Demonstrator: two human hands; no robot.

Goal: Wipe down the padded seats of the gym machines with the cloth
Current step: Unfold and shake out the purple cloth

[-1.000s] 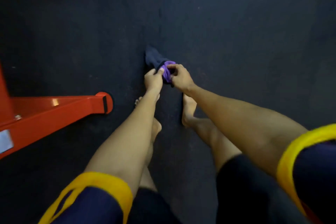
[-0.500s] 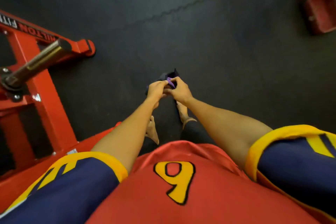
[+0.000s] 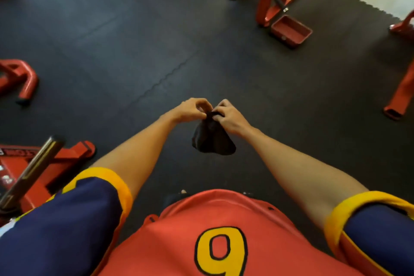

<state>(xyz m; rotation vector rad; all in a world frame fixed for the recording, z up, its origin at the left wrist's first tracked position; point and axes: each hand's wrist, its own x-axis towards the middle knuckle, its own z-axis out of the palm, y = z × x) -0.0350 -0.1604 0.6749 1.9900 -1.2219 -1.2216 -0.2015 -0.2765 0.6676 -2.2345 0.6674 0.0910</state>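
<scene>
Head view: at frame centre my left hand point(image 3: 192, 110) and right hand point(image 3: 229, 117) both pinch the top of the cloth point(image 3: 211, 140). I judge wiping not begun; next, find a seat, none visible.

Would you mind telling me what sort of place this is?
Probably a gym: red machine frames stand on black interlocking rubber mats, and a metal bar juts out at left.

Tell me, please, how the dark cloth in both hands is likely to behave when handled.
Probably floppy: the cloth hangs in a limp bunch below the left hand and right hand, which pinch its top. Likely light, since fingertip pinches alone carry it. It would probably slump, not roll.
</scene>
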